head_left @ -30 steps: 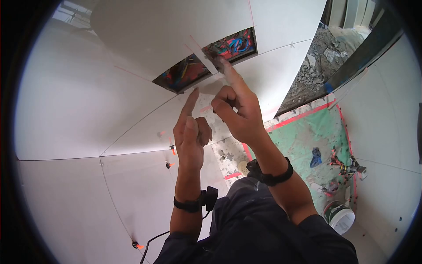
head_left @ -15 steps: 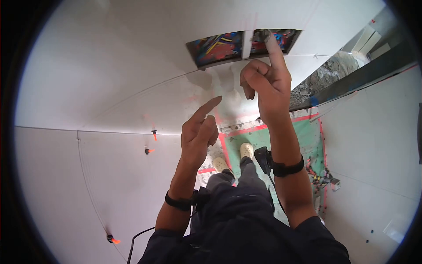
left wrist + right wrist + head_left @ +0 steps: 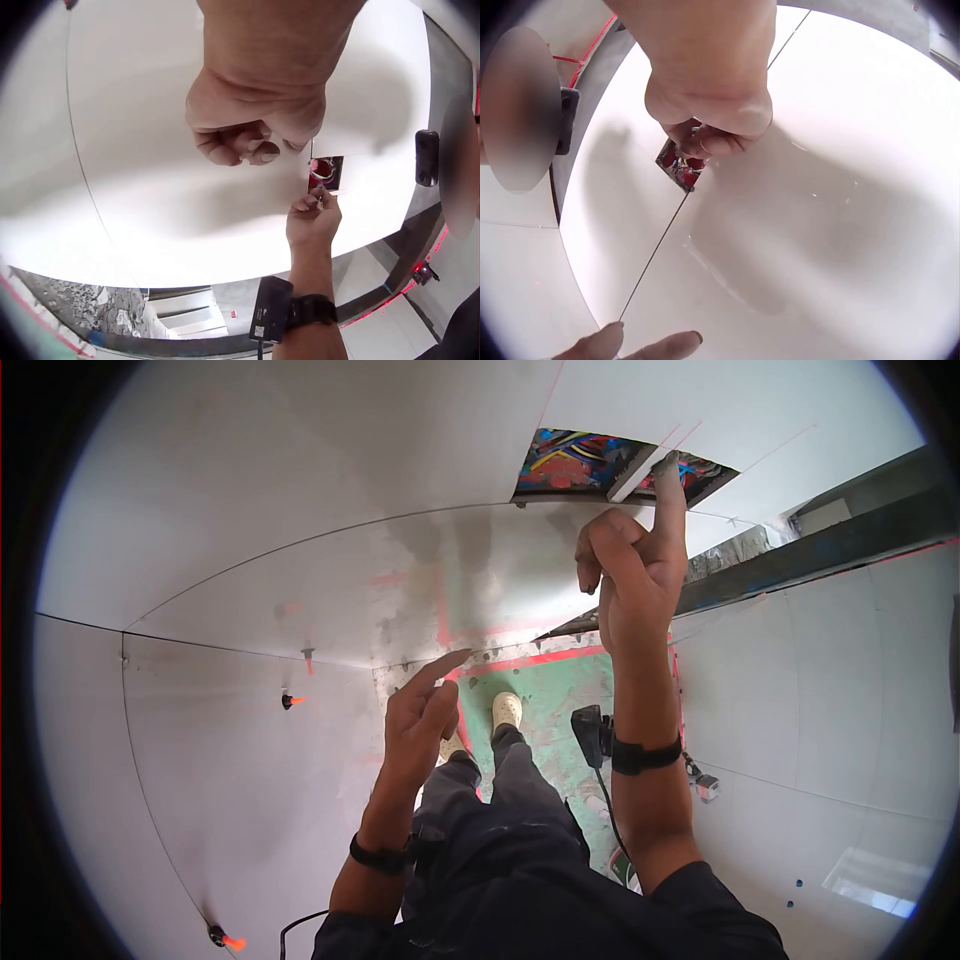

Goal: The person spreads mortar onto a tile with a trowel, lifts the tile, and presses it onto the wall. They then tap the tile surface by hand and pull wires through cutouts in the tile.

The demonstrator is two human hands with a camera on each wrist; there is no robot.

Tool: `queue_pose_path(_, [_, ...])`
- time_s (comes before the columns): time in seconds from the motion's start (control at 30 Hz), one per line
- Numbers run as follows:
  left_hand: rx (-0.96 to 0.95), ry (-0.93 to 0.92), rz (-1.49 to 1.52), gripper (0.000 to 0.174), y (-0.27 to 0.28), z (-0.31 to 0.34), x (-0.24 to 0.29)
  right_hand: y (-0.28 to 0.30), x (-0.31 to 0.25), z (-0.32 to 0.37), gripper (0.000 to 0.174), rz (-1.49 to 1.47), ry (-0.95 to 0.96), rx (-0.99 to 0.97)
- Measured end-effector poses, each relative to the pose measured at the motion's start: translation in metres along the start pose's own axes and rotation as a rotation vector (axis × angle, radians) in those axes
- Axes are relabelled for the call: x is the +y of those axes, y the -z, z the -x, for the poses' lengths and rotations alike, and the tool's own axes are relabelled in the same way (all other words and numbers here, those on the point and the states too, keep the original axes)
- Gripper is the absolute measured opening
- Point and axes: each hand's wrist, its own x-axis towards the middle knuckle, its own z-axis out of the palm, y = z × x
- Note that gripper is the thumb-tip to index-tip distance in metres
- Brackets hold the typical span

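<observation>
A rectangular cutout with coloured wires [image 3: 575, 460] lies in the glossy pale wall panel [image 3: 330, 550], split by a narrow white strip [image 3: 640, 472]. My right hand [image 3: 640, 575] has its index finger straight, the grey-smudged fingertip overlapping the cutout just right of the strip; its other fingers curl in with nothing seen between them. Lower and to the left, my left hand [image 3: 420, 710] points its index finger toward the panel, apart from the cutout, its remaining fingers loosely bent. The left wrist view shows the right hand [image 3: 315, 217] right at the cutout [image 3: 335, 176].
Orange-tipped clips [image 3: 290, 701] sit in joints of the left wall. Below is a green floor cover [image 3: 560, 690] edged with red tape, where a light clog [image 3: 507, 710] stands. A dark beam [image 3: 830, 550] runs along the right, with a power tool [image 3: 705, 787] farther down.
The head view has swung, so the cutout sits farther right and higher. My left hand has dropped away from its lower edge; my right index finger stays at the part beside the strip.
</observation>
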Motion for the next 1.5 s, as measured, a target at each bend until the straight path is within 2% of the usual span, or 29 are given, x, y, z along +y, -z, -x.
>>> queue_pose_path(0.17, [-0.056,0.029,0.011,0.041,0.002,0.003,-0.009,0.006,-0.007,0.006,0.071,-0.043,-0.037,0.049])
queue_pose_path(0.23, [-0.099,0.035,0.042,0.038,0.005,0.003,-0.009,0.009,-0.008,0.005,0.069,-0.060,0.016,0.071])
queue_pose_path(0.33, [-0.079,0.033,0.015,0.038,0.008,0.004,-0.001,0.004,-0.010,0.000,0.070,-0.030,0.037,0.022])
queue_pose_path(0.57, [-0.046,0.022,-0.077,0.039,0.019,0.016,-0.008,0.004,-0.011,0.011,0.070,0.061,0.026,0.065])
queue_pose_path(0.7, [-0.055,0.055,-0.084,0.039,0.023,0.024,-0.016,0.005,-0.017,0.008,0.064,-0.024,-0.004,0.110])
queue_pose_path(0.77, [-0.062,0.051,-0.098,0.038,0.026,0.027,-0.016,0.001,-0.022,0.003,0.065,-0.159,-0.012,0.049])
queue_pose_path(0.8, [-0.060,0.073,-0.087,0.038,0.025,0.028,-0.015,0.001,-0.026,0.000,0.070,-0.191,-0.028,0.021])
queue_pose_path(0.97, [-0.069,0.092,-0.020,0.037,0.026,0.028,-0.019,-0.016,-0.035,0.006,0.075,-0.354,-0.068,0.011])
queue_pose_path(1.03, [-0.093,0.065,-0.027,0.036,0.025,0.028,-0.021,-0.018,-0.038,0.007,0.073,-0.166,-0.056,0.034])
queue_pose_path(1.2, [-0.091,0.059,-0.093,0.035,0.019,0.028,-0.016,0.007,-0.025,0.017,0.054,-0.049,-0.117,0.203])
queue_pose_path(1.37, [-0.080,0.073,-0.093,0.035,0.026,0.030,-0.022,0.004,-0.021,0.026,0.054,0.208,-0.146,0.178])
queue_pose_path(1.43, [-0.073,0.085,-0.088,0.035,0.028,0.030,-0.023,0.004,-0.024,0.020,0.057,0.508,-0.116,0.126])
queue_pose_path(1.5, [-0.075,0.073,-0.087,0.035,0.029,0.029,-0.025,0.004,-0.028,0.014,0.056,0.560,-0.135,0.126])
